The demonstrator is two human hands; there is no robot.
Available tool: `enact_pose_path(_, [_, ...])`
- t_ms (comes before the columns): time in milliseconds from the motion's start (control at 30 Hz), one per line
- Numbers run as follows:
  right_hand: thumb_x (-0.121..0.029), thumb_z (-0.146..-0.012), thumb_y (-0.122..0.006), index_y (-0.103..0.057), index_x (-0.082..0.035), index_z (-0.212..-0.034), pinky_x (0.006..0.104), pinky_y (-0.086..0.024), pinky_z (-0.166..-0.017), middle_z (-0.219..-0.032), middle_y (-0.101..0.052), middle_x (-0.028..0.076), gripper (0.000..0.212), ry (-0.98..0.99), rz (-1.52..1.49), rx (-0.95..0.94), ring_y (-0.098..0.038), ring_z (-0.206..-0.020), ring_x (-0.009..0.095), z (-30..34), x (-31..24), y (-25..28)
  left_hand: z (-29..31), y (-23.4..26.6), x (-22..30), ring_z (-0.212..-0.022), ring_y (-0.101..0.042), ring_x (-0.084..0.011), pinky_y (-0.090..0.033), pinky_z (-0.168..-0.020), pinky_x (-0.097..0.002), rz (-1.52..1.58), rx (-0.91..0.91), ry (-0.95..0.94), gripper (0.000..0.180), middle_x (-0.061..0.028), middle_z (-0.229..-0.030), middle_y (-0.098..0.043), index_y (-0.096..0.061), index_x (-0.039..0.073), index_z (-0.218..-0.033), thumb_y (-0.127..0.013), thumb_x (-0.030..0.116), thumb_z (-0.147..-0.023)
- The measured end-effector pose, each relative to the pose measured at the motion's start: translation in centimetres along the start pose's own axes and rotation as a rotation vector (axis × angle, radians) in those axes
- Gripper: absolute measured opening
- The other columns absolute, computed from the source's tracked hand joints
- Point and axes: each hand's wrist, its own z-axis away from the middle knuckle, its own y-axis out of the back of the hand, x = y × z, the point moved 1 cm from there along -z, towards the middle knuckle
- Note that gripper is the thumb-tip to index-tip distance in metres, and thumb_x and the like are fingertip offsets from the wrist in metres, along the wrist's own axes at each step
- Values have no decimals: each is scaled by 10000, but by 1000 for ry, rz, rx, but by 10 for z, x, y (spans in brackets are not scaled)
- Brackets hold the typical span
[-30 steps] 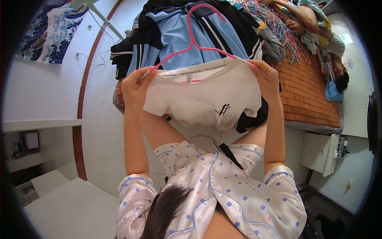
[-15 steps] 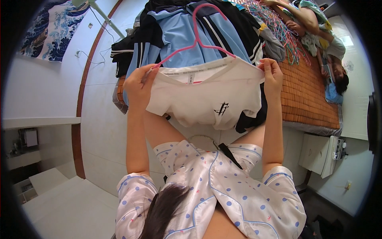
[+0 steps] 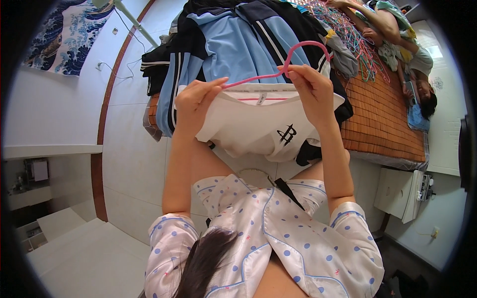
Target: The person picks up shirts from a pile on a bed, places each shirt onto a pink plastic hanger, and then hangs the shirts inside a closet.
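Observation:
A white short-sleeved T-shirt [image 3: 248, 121] with a black chest print hangs in front of me on a pink clothes hanger [image 3: 256, 78]. My left hand [image 3: 195, 103] is closed on the hanger's left arm at the shirt's shoulder, fingers wrapped round both. With a pinch of thumb and fingers, my right hand [image 3: 314, 92] grips the hanger at the base of its hook, which tips to the right. The hanger's lower bar shows through the neck opening. Part of the shirt's right side lies behind my right hand and forearm.
Light-blue and black jackets [image 3: 231, 44] are heaped on the bed just beyond the shirt. A tangle of coloured hangers [image 3: 357, 54] lies on the brown bed mat [image 3: 380, 129]. Another person [image 3: 420, 64] lies at the far right, holding a phone. A white cabinet [image 3: 395, 191] stands beside the bed.
My right hand has left the shirt's right shoulder and moved left to the hanger's neck. The hook has swung over to the right. My left hand has shifted slightly right and down.

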Motion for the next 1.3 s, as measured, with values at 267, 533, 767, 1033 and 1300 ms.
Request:
enact_pose_path(267, [-87, -831, -619, -651, -32, -923, 177, -303, -471, -659, -565, -9, 112, -126, -122, -46, -414, -540, 29, 3, 0, 1, -12, 9, -3, -603, -489, -95, -374, -543, -214, -4, 10, 229, 271, -46, -730, -624, -672, 58, -974, -497, 259, -918])
enact_pose_path(533, [-74, -791, -667, -680, -59, -937, 161, -280, -478, -650, -557, -27, 147, -198, -52, 108, -395, -545, 18, 0, 7, 20, 24, 25, -39, -663, -529, -111, -410, -605, -245, 200, -41, 503, 330, -51, -753, -629, -642, 71, -1008, -576, 353, -850])
enact_pose_path(767, [-134, -801, -683, -682, -36, -948, 157, -266, -481, -648, -528, -57, 176, -219, -108, 253, -385, -554, 11, -3, 32, 39, 66, 54, -39, -730, -582, -131, -452, -670, -262, -166, -420, 764, 336, -67, -808, -645, -627, 16, -963, -684, 264, -744])
enact_pose_path(1033, [-173, -800, -689, -692, -54, -948, 167, -243, -463, -601, -494, -65, 190, -156, 24, 381, -358, -533, 4, -23, 34, 55, 87, 117, -39, -610, -593, -129, -470, -573, -282, -14, -391, 1017, 229, -47, -756, -627, -637, 15, -909, -628, 218, -803])
enact_pose_path(1300, [-144, -795, -686, -691, -75, -942, 154, -266, -467, -630, -529, -66, 162, -117, -40, 227, -377, -542, -7, -34, 17, 34, 59, 107, -13, -1006, -539, -289, -411, -882, -387, -883, -170, 513, 394, -91, -1148, -576, -549, 60, -1152, -603, 173, -778])
